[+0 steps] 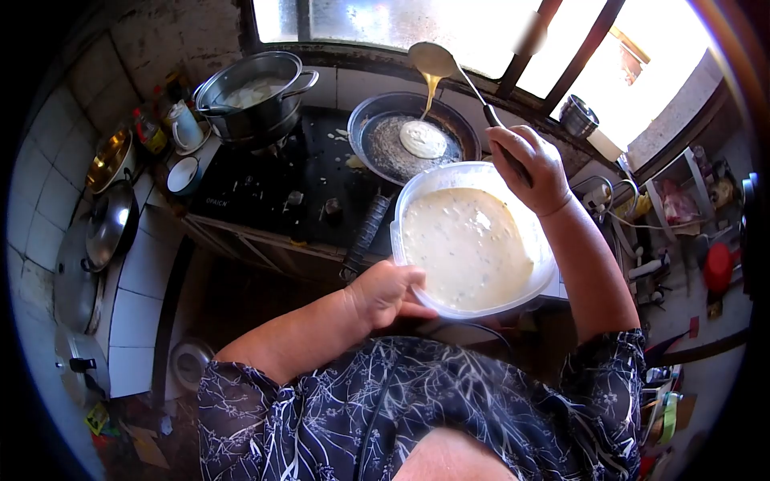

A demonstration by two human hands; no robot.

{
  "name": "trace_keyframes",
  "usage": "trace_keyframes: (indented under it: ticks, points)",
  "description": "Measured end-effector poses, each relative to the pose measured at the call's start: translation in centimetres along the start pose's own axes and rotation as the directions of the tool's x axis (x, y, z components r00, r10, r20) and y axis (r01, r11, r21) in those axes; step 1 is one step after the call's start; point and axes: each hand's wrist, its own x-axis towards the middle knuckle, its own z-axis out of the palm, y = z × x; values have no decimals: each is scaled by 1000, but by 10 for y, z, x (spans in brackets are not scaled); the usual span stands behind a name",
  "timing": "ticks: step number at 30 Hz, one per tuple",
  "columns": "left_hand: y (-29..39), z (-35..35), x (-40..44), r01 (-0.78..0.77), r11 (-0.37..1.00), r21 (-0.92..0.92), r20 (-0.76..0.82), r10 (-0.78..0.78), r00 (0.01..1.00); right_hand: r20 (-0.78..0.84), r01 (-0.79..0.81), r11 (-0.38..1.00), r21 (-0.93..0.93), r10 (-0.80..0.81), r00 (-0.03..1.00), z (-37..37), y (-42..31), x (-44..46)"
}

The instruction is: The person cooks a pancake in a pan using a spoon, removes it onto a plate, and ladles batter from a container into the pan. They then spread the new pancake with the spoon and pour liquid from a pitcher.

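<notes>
My left hand point(385, 295) grips the lower left rim of a white plastic tub point(407, 186) full of pale, speckled batter point(465, 248). Closed round the dark handle of a metal ladle point(433, 60) is my right hand point(529, 170), above the tub's upper right side. The ladle is tilted over a frying pan point(373, 148), and batter runs from it in a thin stream. Beneath the stream a round white pool of batter point(423, 139) lies in the pan. The pan sits on the black stove point(265, 176), its wrapped handle pointing toward me.
A steel pot point(255, 120) with pale contents stands on the stove's left burner. Farther left are a white mug point(184, 175), a light jug point(186, 127), bottles and a domed lid point(111, 224). A metal cup point(578, 117) rests by the window; a cluttered shelf lies at right.
</notes>
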Motion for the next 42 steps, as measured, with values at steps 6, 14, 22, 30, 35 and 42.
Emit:
trace_keyframes:
  ticks: [6, 14, 22, 30, 35, 42]
  points:
    - [16, 3, -2, -52, 999, -4, 18, 52, 998, 53, -580, 251, 775, 889, 456, 1, 19, 0]
    - [41, 1, 21, -123, 992, 27, -48, 124, 991, 324, -271, -273, 923, 932, 165, -38, 66, -30]
    - [53, -3, 34, -221, 975, -17, -121, 217, 969, 186, -510, 52, 858, 895, 405, -101, 5, -49]
    - [53, -1, 41, -224, 974, 10, -126, 224, 967, 150, -306, 941, 145, 284, 947, -78, -42, -71]
    - [48, 3, 50, -221, 975, 30, -136, 223, 965, 142, -736, 444, 511, 801, 581, -77, -39, -86]
    - [44, 11, 54, -194, 981, 0, -101, 193, 976, 279, -696, -112, 709, 952, 130, -102, 2, -93]
